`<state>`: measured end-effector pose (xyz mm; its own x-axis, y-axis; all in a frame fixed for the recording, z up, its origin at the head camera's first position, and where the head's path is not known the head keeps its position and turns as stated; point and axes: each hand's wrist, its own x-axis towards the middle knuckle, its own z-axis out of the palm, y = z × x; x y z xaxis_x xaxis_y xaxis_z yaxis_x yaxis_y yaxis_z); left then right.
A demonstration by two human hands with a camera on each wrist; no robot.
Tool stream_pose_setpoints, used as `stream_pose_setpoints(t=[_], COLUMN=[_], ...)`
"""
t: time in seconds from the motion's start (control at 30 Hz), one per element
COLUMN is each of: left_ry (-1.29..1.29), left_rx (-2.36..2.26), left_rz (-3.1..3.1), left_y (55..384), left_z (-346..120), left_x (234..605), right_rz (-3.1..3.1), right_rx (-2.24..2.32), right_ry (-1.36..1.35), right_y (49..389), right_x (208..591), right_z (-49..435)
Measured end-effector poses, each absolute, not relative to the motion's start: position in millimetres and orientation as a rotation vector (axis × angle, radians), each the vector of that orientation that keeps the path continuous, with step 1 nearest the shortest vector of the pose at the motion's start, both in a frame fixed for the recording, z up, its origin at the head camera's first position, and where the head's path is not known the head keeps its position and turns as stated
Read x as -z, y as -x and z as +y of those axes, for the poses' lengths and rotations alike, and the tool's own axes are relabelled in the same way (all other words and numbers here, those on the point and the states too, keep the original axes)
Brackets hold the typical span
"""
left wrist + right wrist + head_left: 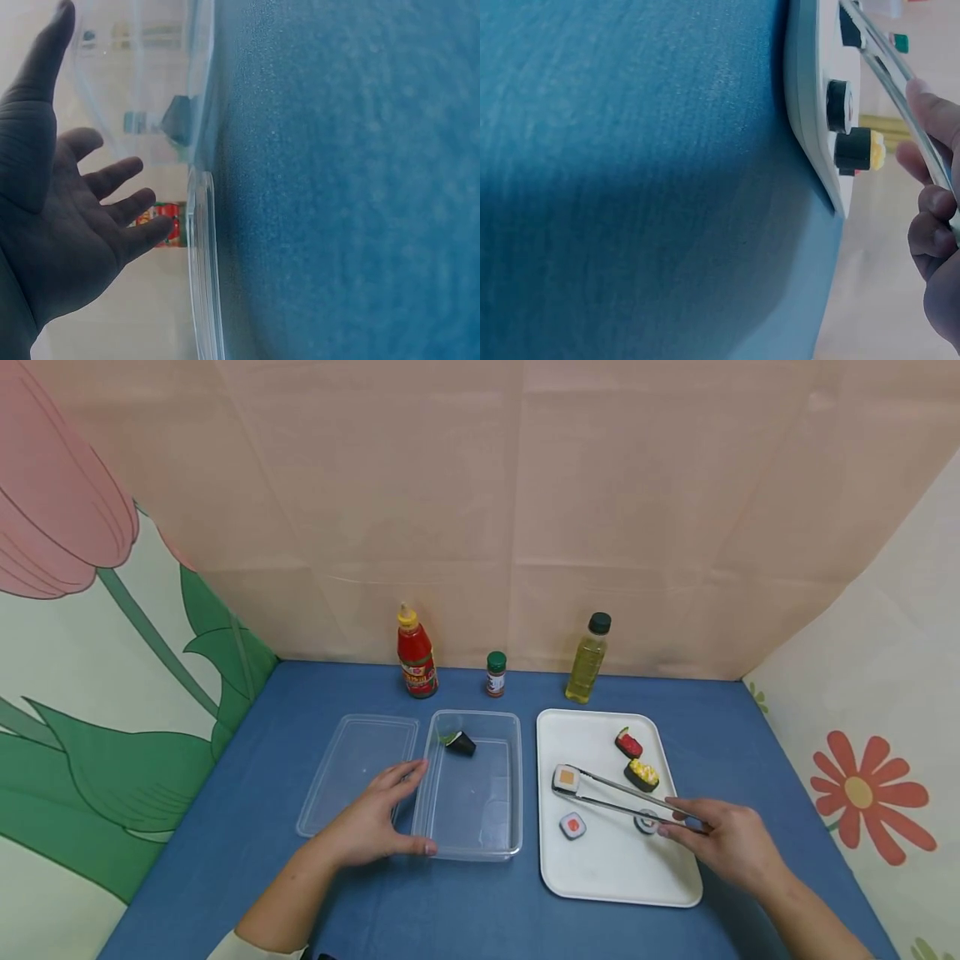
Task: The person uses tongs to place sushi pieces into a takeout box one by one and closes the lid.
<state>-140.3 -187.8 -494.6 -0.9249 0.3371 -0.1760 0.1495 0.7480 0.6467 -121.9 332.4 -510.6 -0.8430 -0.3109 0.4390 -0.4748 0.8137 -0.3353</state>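
My right hand (726, 843) holds metal tongs (626, 789), whose tips sit on either side of a sushi roll piece with a tan square centre (567, 778) at the left of a white tray (611, 877). On that tray lie a roll with an orange-red centre (572, 826), another roll (645, 822) partly behind the tongs, a yellow-topped sushi (642, 774) and a red-topped one (628, 743). My left hand (382, 814), fingers spread, is at the left side of a clear plastic container (480, 852). Inside it rests a black-wrapped sushi piece (461, 743), tipped on its side.
A clear lid (352, 760) lies flat left of the container, partly behind my left hand. Along the back stand a red sauce bottle (417, 660), a small green-capped jar (496, 675) and an oil bottle (587, 664). Blue cloth (465, 918) covers the table.
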Motion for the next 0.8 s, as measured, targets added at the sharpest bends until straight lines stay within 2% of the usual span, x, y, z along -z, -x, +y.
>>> stream_pose_setpoints(t=[0.8], left_ry=[-0.396], left_rx=[-0.957], left_rz=[2.665], left_y=[142], left_z=[-188], left_x=[495], right_rz=[-2.578], right_rx=[-0.591], right_ry=[-0.657], right_y=[125], right_x=[486], right_z=[328])
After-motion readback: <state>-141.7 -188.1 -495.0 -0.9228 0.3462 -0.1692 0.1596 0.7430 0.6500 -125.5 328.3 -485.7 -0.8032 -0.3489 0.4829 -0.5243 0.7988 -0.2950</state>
